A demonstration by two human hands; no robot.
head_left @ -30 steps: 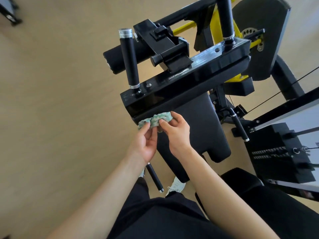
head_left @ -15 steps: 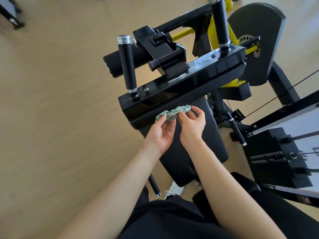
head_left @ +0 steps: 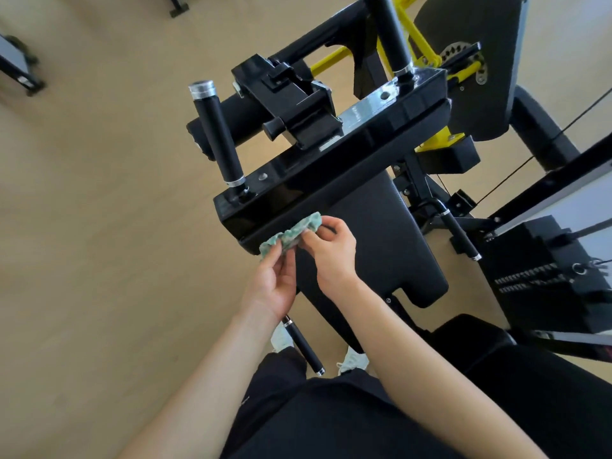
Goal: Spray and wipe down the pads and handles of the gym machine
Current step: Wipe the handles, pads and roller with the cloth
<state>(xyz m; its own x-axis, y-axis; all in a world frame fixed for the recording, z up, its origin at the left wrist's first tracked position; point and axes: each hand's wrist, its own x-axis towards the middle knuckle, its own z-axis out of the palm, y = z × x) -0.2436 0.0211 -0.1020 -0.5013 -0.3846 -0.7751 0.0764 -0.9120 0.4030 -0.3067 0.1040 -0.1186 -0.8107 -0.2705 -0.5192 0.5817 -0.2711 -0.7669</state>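
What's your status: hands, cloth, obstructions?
Left hand and right hand both pinching green cloth. Cloth bunched at black bar's edge. Nothing in the way.

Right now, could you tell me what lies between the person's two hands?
In the head view, a crumpled green patterned cloth spans the gap: the left hand pinches one end, the right hand the other.

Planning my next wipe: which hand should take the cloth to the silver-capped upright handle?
Probably left. The left hand pinches the cloth end on the silver-capped handle side; the right hand holds the other end, farther away.
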